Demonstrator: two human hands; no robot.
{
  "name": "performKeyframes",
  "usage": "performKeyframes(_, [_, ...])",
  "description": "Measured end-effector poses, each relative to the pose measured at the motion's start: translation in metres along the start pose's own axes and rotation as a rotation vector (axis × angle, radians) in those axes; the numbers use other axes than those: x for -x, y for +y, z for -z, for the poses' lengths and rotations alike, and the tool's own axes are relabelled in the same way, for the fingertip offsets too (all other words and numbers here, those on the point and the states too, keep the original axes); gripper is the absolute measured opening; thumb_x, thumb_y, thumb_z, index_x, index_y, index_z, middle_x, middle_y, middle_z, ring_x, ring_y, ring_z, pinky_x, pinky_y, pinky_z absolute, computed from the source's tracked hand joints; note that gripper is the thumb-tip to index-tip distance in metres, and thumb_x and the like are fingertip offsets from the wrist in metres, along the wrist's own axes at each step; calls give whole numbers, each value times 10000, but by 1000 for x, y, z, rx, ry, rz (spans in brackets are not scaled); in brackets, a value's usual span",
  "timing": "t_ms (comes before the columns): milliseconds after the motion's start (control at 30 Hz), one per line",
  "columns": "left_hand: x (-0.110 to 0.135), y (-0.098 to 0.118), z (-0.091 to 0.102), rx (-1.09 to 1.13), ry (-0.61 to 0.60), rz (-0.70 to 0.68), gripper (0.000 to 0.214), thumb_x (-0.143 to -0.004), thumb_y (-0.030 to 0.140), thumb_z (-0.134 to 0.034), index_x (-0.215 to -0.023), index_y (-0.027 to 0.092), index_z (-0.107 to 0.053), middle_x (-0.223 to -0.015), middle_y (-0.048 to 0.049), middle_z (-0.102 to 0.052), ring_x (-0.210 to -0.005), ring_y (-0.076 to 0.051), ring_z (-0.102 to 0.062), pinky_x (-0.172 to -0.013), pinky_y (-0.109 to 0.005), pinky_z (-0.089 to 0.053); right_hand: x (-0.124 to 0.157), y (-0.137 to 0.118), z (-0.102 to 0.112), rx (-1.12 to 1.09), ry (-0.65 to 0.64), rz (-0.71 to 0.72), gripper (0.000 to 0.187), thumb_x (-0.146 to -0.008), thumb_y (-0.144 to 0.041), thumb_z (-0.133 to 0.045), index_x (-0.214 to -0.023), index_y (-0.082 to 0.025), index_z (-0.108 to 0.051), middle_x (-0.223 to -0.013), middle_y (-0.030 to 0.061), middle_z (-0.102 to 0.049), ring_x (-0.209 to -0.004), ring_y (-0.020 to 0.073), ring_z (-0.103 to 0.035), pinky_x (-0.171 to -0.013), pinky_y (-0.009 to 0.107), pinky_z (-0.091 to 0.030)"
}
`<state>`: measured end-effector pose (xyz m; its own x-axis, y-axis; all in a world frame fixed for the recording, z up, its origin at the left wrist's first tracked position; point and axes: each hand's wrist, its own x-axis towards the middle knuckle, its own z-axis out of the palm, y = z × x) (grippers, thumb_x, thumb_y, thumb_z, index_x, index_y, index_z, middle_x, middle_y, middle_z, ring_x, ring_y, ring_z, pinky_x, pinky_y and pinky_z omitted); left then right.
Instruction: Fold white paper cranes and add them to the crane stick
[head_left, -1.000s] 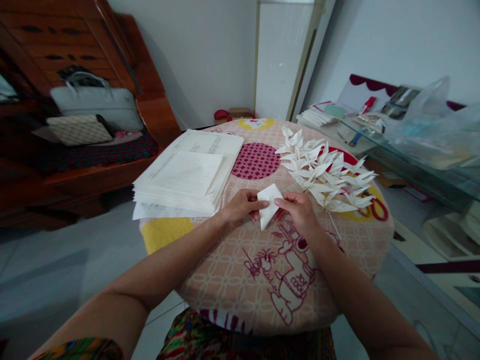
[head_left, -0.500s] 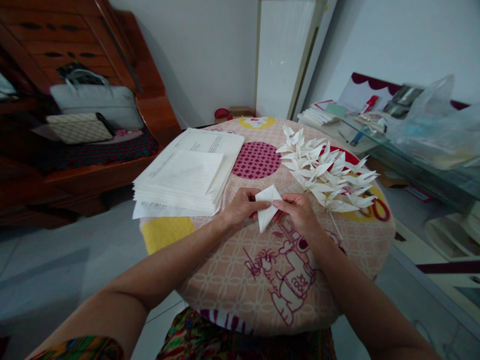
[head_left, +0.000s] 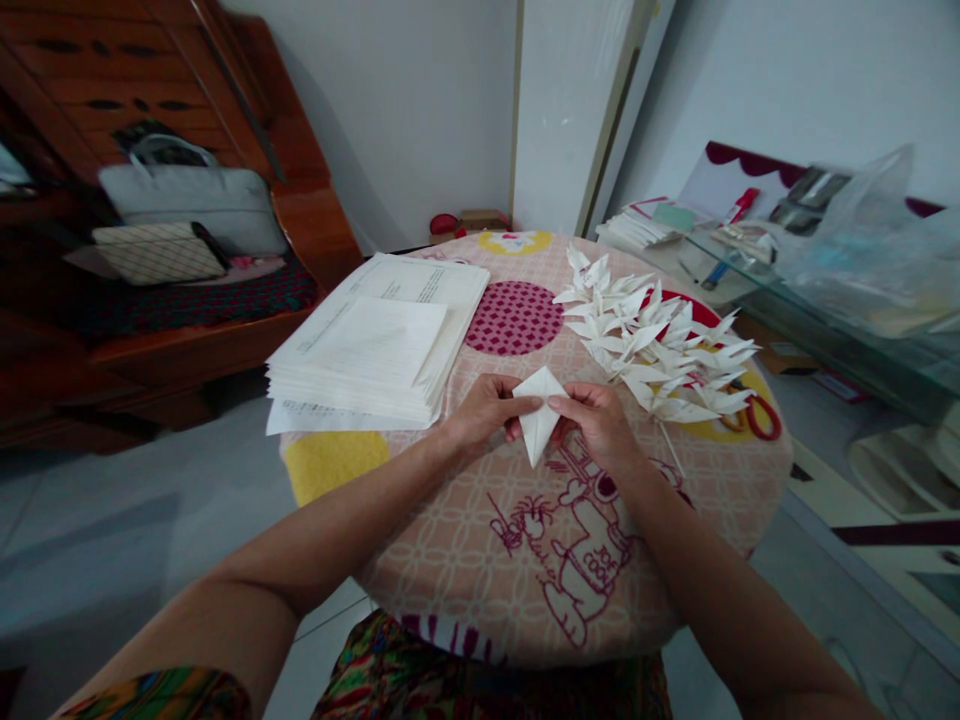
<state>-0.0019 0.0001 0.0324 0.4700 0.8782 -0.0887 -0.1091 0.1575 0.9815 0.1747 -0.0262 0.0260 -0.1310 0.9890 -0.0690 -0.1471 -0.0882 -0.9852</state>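
So the folded white paper (head_left: 538,420) is being pinched just above the middle of the table (head_left: 450,580), with the left hand (head_left: 484,410) at its 9 o'clock and the right hand (head_left: 600,425) at its 3 o'clock, fingertips pressed onto its upper edges. Since a second ago it's being swung slightly, and the tip is now pointing nearer 6 o'clock, so the same fold is probably being worked. Farther out, a stack of sheets (head_left: 375,345) is sitting at 10 o'clock and a pile of folded pieces (head_left: 652,345) at 2 o'clock.

Folded piece (head_left: 538,420) matt white paper, creased. Worktop (head_left: 465,560) covered in printed cloth, matt; paper stack (head_left: 375,345) at its left edge. Bench (head_left: 187,340) glossy wood.
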Motion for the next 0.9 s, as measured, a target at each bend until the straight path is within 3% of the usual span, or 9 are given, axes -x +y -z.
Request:
performKeyframes(700, [-1, -4, 1, 19, 2, 58, 302, -769, 368, -746, -722, 74, -690, -488, -22, -590, -360, -71, -474, -361, -194, -337, -1, 2, -1, -47, -5, -70, 297, -662, -451, -792, -667, -173, -688, -566, 30, -701, -374, 143, -579, -337, 238, -476])
performKeyframes(900, [-1, -4, 3, -1, -35, 29, 328, -782, 405, -727, -711, 88, -679, -474, -21, -582, -375, -83, -489, -388, -201, -361, -1, 1, -1, -34, 48, -32, 291, -657, -461, -779, -700, -183, -707, -594, 24, -698, -448, 170, -606, -387, 280, -514])
